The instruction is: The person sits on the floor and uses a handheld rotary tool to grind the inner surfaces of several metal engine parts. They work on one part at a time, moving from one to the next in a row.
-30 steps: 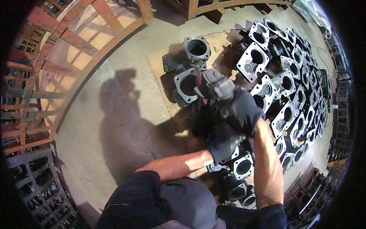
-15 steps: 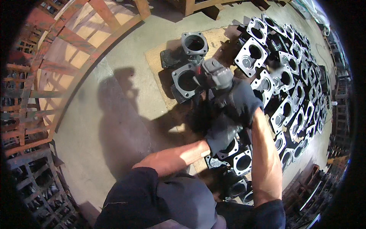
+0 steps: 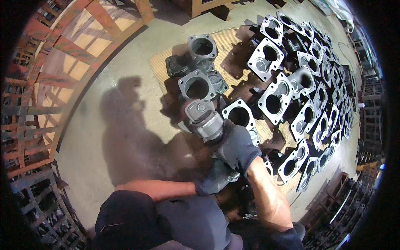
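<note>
My right hand (image 3: 236, 145), in a dark glove, is wrapped round the body of an angle grinder (image 3: 203, 118) just behind its grey metal head. Nearer to me, my left hand (image 3: 214, 180), also gloved, is closed round the rear of the grinder. The disc edge is mostly hidden by the head. Just beyond the tool stands a metal casting (image 3: 196, 86) with a square flange and a round bore. Another flanged casting (image 3: 202, 47) is farther away. To the right of the grinder head lies a casting with a bright flange face (image 3: 240, 113).
Many similar castings (image 3: 274, 102) stand in rows at the right on corrugated cardboard (image 3: 160, 62). Rusty metal racks (image 3: 79, 50) line the left side. At the lower right is a dark rack (image 3: 339, 208) of parts. My shadow falls on the concrete floor (image 3: 87, 154).
The grinder and both hands have moved left and toward me, clearing the bright-faced casting that they covered before. The whole view has shifted slightly.
</note>
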`<state>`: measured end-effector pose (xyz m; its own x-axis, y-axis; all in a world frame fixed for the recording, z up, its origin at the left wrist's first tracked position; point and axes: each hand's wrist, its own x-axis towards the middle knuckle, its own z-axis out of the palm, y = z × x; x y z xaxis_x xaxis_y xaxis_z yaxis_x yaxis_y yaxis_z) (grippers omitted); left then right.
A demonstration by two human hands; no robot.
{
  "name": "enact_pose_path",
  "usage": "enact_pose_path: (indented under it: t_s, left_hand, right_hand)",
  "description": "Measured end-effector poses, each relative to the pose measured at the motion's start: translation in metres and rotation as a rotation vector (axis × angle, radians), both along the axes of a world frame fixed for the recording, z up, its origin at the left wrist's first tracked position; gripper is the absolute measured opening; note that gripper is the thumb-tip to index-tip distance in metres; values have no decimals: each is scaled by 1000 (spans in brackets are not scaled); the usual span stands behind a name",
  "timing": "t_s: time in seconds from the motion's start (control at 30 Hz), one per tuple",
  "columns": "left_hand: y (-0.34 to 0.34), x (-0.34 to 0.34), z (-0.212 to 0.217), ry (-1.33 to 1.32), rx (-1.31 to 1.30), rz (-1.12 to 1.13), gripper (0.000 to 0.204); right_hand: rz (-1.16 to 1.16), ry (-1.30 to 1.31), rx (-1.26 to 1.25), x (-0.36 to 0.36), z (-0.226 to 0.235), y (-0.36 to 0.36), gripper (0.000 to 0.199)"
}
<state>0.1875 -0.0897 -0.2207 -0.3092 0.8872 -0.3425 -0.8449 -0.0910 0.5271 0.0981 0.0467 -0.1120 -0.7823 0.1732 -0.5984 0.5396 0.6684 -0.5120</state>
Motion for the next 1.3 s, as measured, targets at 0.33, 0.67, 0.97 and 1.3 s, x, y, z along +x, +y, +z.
enact_pose_path:
  t_s: [0.33, 0.67, 0.97, 1.3]
  left_hand:
    - [57, -35, 18, 1085, -199, -134, 30]
    - [3, -28, 29, -87, -174, -90, 48]
    - [25, -56, 14, 572, -353, 8, 50]
    - [70, -68, -31, 696, -251, 367, 44]
  right_hand:
    - [-161, 107, -108, -4, 9, 41, 52]
    - [41, 26, 28, 3, -1, -12, 47]
    - [111, 110, 122, -43, 8, 6, 57]
    - [179, 245, 156, -79, -4, 38, 43]
